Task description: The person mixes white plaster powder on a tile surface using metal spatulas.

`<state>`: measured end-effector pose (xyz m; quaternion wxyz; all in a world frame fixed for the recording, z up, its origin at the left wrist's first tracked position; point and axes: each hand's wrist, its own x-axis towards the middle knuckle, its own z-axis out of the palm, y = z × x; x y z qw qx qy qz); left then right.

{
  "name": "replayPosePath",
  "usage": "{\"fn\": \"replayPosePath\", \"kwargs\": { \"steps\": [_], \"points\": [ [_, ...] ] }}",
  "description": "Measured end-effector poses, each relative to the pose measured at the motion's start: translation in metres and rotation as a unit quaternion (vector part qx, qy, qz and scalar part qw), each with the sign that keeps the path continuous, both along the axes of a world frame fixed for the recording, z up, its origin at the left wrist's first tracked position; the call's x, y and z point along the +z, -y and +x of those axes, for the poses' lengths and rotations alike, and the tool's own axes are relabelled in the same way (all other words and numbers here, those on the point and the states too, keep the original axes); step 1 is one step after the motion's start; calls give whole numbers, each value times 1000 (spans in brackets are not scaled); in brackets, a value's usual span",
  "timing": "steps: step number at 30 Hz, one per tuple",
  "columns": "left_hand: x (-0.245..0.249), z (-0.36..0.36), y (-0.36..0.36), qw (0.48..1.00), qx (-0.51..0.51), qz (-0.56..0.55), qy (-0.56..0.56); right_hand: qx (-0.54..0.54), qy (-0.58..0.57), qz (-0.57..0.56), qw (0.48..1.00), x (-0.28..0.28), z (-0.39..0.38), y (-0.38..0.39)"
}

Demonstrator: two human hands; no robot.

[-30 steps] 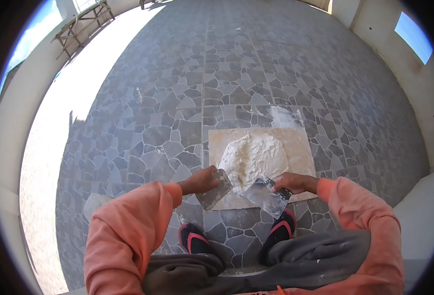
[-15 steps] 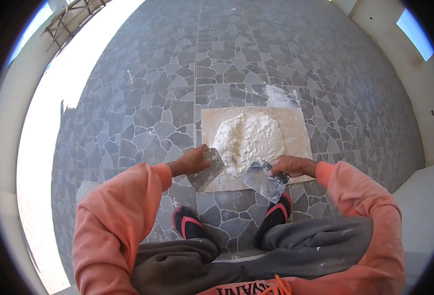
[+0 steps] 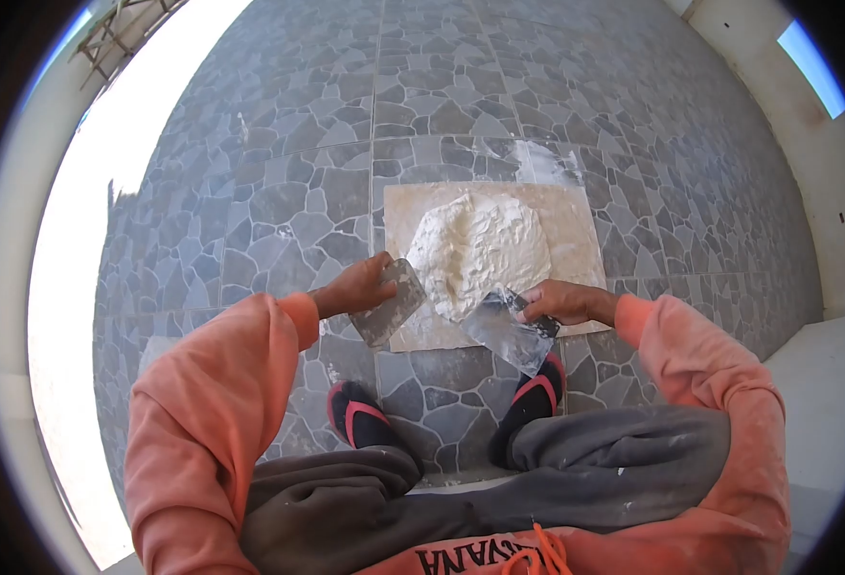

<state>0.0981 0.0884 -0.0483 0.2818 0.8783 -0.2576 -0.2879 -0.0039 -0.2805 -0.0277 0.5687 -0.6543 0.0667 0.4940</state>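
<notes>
A mound of white putty [image 3: 485, 247] lies on a square tan board [image 3: 576, 240] on the floor. My left hand [image 3: 363, 286] grips a flat grey putty-smeared plate [image 3: 391, 305], held tilted at the board's near left corner. In my right hand [image 3: 559, 301] is a wide putty knife [image 3: 511, 335], its blade coated with white and angled down to the left. The knife's upper edge is close to the near side of the mound; whether it touches cannot be made out. Both hands are closed around their tools.
Grey stone-patterned tiles [image 3: 298, 201] cover the floor. A white smear [image 3: 549, 165] marks them beyond the board. My feet in sandals [image 3: 363, 418] stand just before the board. Pale walls [image 3: 777, 105] rise at the right, with bright light along the left.
The board and mound sit slightly higher in view as the camera shifts. My left hand and its plate have moved a little left, away from the mound; my right hand keeps nearly the same pose.
</notes>
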Motion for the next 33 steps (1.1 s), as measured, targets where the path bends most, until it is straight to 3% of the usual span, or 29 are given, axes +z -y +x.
{"fn": "replayPosePath", "kwargs": {
  "steps": [2, 6, 8, 11, 14, 19, 23, 26, 27, 33],
  "points": [
    [2, 1, -1, 1000, 0, 2, 1, 30, 22, -26, 999, 17, 0, -7],
    [-2, 7, -7, 999, 18, -19, 19, 156, 181, -163, 957, 34, 22, -15],
    [3, 15, -9, 1000, 24, -17, 12, 235, 357, -257, 867, 40, 32, -26],
    [-5, 30, -17, 998, 42, -19, 44, 350, 617, -300, 638, 23, 45, -33],
    [1, 42, -18, 996, 69, -22, 55, 410, 693, -305, 509, 11, 65, -47],
    [-4, 55, -18, 994, 79, -52, 59, 452, 695, -318, 460, -6, 87, -61],
    [-6, 64, -12, 992, 89, -65, 63, 515, 638, -313, 479, -35, 84, -46],
    [2, 69, -12, 993, 103, -60, 23, 515, 616, -333, 495, 0, 95, -56],
    [1, 68, -11, 993, 104, -58, 2, 487, 659, -333, 467, 6, 96, -60],
    [-15, 69, -13, 992, 102, -65, 46, 558, 607, -292, 484, -15, 99, -60]
  ]
}}
